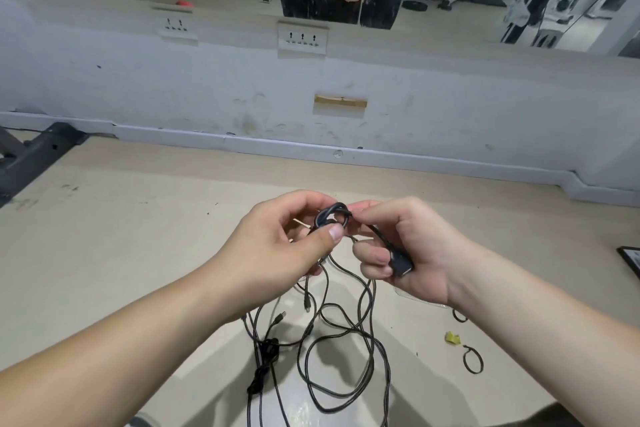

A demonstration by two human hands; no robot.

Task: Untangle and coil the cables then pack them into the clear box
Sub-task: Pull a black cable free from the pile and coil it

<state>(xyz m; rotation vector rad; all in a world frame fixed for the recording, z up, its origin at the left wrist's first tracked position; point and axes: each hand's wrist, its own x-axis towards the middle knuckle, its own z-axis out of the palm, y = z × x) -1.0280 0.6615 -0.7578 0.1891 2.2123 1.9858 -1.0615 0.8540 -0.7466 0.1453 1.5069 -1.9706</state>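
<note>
Nearest, the black cables (pixel 339 350) lie tangled on the floor (pixel 138 236), with two black ties (pixel 472 359) and a yellow scrap (pixel 452 337) to their right. Above them (strands hang down from the hands), the left grip (pixel 277 250) pinches a small loop (pixel 334 215). The right grip (pixel 405 250) curls round the plug (pixel 401 265) just beside it. Wall sockets (pixel 302 38) stand beyond.

Beige floor (pixel 138 253), tangled black cables (pixel 263 371), yellow scrap (pixel 452 337)

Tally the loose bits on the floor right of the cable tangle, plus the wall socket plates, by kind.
Black loops: 2
Yellow scrap: 1
Socket plates: 2
Total: 5
</note>
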